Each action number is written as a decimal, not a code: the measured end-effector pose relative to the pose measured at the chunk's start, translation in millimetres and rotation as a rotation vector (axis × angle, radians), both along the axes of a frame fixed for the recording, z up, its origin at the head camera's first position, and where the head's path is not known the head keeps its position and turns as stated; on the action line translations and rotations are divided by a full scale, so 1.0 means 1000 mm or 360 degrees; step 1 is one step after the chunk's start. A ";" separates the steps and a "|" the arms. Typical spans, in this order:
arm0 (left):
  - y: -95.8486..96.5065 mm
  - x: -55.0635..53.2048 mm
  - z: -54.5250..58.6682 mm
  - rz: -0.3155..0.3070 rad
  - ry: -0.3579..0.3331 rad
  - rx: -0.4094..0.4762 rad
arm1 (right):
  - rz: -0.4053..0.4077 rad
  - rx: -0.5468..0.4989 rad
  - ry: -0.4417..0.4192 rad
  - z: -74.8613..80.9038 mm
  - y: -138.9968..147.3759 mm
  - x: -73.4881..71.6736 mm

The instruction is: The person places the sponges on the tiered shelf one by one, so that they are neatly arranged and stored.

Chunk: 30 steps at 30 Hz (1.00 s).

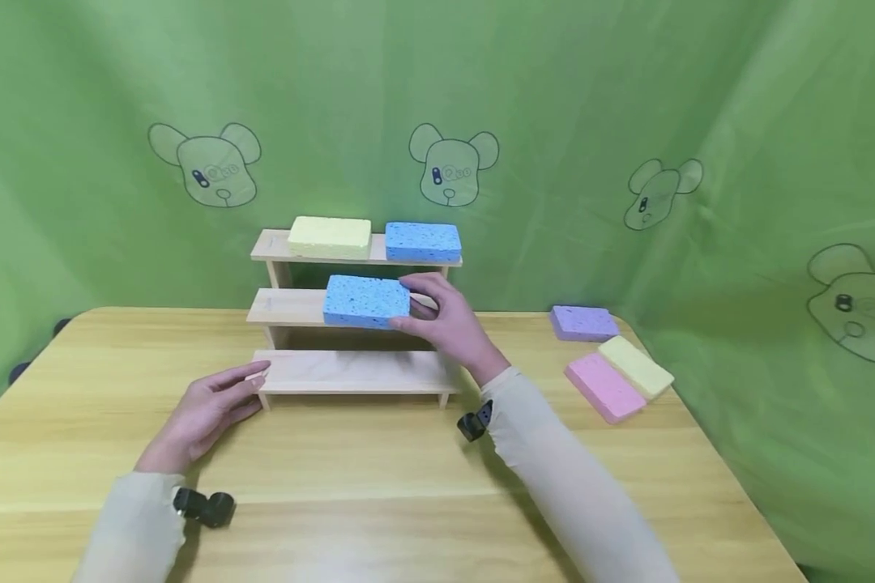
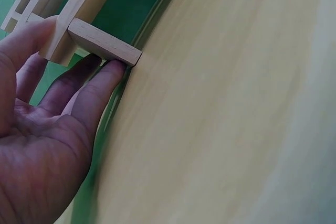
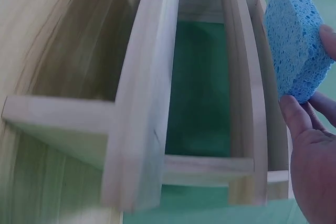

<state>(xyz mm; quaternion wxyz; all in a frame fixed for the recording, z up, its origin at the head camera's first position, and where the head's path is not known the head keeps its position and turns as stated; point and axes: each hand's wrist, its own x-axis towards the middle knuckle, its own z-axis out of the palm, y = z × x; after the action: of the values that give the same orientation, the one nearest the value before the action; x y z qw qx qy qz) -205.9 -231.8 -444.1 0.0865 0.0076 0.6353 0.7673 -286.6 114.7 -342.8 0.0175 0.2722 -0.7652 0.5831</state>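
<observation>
A three-tier wooden stand stands toward the back of the table. My right hand pinches the right end of a blue sponge, thumb at the front and fingers behind. That sponge is at the middle tier; whether it touches the board cannot be told. In the right wrist view the same blue sponge shows beyond the board edges. My left hand holds the left end of the lowest tier. In the left wrist view its fingers touch the board end and the support leg.
A yellow sponge and another blue sponge sit on the top tier. At the table's right lie a purple sponge, a pink sponge and a yellow one. A green curtain hangs behind the table.
</observation>
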 end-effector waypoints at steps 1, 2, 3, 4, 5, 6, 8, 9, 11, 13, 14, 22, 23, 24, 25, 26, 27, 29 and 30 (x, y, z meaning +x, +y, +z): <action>-0.001 0.000 0.001 0.0010 0.0000 0.0000 | 0.0010 0.0003 0.0003 0.000 -0.003 -0.001; -0.002 0.001 0.001 0.0016 0.0000 -0.0004 | 0.0020 0.0005 0.0001 0.001 -0.006 -0.001; -0.003 0.001 0.002 0.0015 -0.0001 -0.0004 | 0.0024 0.0010 -0.0006 0.001 -0.010 -0.001; -0.003 0.001 0.002 0.0009 -0.0004 -0.0002 | 0.0025 0.0010 -0.0014 0.000 -0.013 -0.001; -0.003 0.002 0.002 0.0000 -0.0007 -0.0005 | 0.0028 0.0003 -0.0026 0.000 -0.015 -0.001; -0.003 0.002 0.003 -0.0006 -0.0009 -0.0002 | 0.0028 -0.0001 -0.0034 0.000 -0.018 -0.001; -0.003 0.002 0.002 -0.0009 -0.0017 0.0005 | 0.0034 -0.0018 -0.0048 -0.001 -0.023 -0.002; -0.003 0.002 0.002 -0.0008 -0.0021 0.0011 | 0.0036 -0.0020 -0.0044 -0.002 -0.026 -0.002; -0.003 0.002 0.002 -0.0004 -0.0022 0.0015 | 0.0041 -0.0019 -0.0038 -0.003 -0.032 -0.003; -0.003 0.002 0.001 0.0000 -0.0024 0.0022 | 0.0032 -0.0010 -0.0032 -0.004 -0.038 -0.004; -0.003 0.002 0.001 0.0001 -0.0026 0.0029 | 0.0021 -0.0002 -0.0026 -0.005 -0.041 -0.004; -0.004 0.004 -0.001 -0.0009 -0.0002 0.0029 | -0.0048 0.0107 -0.0018 -0.009 -0.062 -0.005; -0.003 0.004 -0.001 -0.0012 0.0005 0.0029 | -0.0061 0.0111 -0.0020 -0.009 -0.064 -0.005; -0.003 0.003 -0.001 -0.0014 0.0011 0.0033 | -0.0077 0.0108 -0.0026 -0.010 -0.066 -0.006; -0.003 0.003 -0.001 -0.0017 0.0015 0.0041 | -0.0096 0.0111 -0.0025 -0.009 -0.067 -0.006; -0.002 0.002 -0.001 -0.0020 0.0018 0.0047 | -0.0110 0.0112 -0.0031 -0.009 -0.068 -0.007; -0.002 0.002 -0.001 -0.0020 0.0021 0.0054 | -0.0118 0.0120 -0.0037 -0.009 -0.069 -0.007; -0.001 0.001 -0.001 -0.0020 0.0023 0.0068 | -0.0131 0.0144 -0.0054 -0.008 -0.071 -0.008; -0.001 0.000 -0.001 -0.0020 0.0025 0.0073 | -0.0139 0.0161 -0.0061 -0.007 -0.071 -0.008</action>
<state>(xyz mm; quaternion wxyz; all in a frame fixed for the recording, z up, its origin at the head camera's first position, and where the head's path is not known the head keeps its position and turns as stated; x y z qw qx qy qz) -205.4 -232.8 -444.8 0.0861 0.0197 0.6182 0.7811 -294.7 43.3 -350.1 0.0145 0.2278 -0.8050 0.5476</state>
